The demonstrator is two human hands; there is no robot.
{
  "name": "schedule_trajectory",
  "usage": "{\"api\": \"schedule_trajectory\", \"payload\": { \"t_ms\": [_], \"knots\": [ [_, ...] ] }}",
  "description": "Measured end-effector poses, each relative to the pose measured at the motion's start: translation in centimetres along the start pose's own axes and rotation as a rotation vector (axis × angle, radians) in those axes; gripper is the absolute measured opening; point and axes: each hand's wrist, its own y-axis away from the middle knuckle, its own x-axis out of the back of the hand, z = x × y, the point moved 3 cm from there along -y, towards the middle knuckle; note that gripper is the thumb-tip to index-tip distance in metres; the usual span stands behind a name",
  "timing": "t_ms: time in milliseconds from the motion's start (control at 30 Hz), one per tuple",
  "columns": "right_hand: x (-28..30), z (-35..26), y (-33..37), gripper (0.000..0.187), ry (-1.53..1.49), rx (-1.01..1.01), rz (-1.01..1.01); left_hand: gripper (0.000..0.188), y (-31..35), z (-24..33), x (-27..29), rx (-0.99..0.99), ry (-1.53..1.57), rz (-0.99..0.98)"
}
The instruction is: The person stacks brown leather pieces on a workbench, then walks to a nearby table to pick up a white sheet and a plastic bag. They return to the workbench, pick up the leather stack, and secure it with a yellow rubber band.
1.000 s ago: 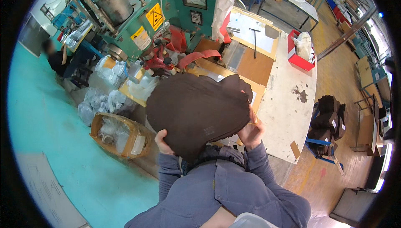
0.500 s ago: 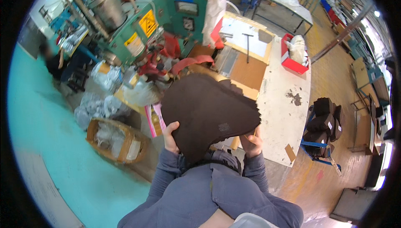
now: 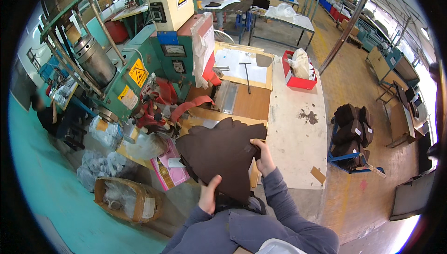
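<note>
A stack of dark brown fabric pieces (image 3: 212, 156), fanned into uneven edges on its far side, is held up in front of my body. My left hand (image 3: 208, 196) grips its near lower edge, the thumb lying on top. At the right edge, my right hand (image 3: 264, 157) clasps the stack with its thumb over the upper face. The fingers of both hands are partly hidden beneath the fabric. Under and beyond the stack lies a worktable (image 3: 298, 135). A pink printed packet (image 3: 168, 174) lies beside the stack's left edge.
A green machine (image 3: 160, 65) with red straps (image 3: 193, 106) stands ahead left. On the table are a red box (image 3: 301, 83) and a T-shaped tool (image 3: 247, 78). A cardboard box (image 3: 151, 207) sits at lower left. Dark bundles (image 3: 348, 132) fill a blue-framed trolley (image 3: 331, 154) at right.
The stack has turned and dropped lower, its far edges now fanned out. My right hand has moved up and left with its thumb on top; my left hand has moved lower. The view has shifted.
</note>
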Motion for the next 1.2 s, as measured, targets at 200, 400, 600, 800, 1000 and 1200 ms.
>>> {"api": "schedule_trajectory", "payload": {
  "t_ms": [200,400,600,800,1000,1200],
  "knots": [
    [-0.9,-2.2,-1.7,0.034,0.213,-0.184,-0.104,0.043,2.9,-0.4,1.1,0.690,-0.492,-0.498],
    [-2.1,-0.9,-0.1,0.044,0.251,-0.347,-0.095,0.049,2.5,2.0,1.9,0.509,-0.886,-1.132],
    [-2.4,-2.2,3.2,0.051,0.316,-0.112,-0.149,0.046,-1.2,17.6,-7.2,-0.296,-0.891,-1.502],
    [-4.1,-2.6,4.7,0.059,0.349,-0.092,-0.207,0.039,-14.7,11.6,-13.0,-0.162,-0.712,-0.883],
    [-2.8,-2.6,6.5,0.062,0.313,-0.152,-0.224,0.055,-17.4,4.2,-10.8,0.585,-0.584,-0.694],
    [-2.5,-2.6,6.0,0.062,0.367,-0.265,-0.269,0.040,-20.1,1.1,-8.7,0.552,-0.628,-0.619]
  ]
}}
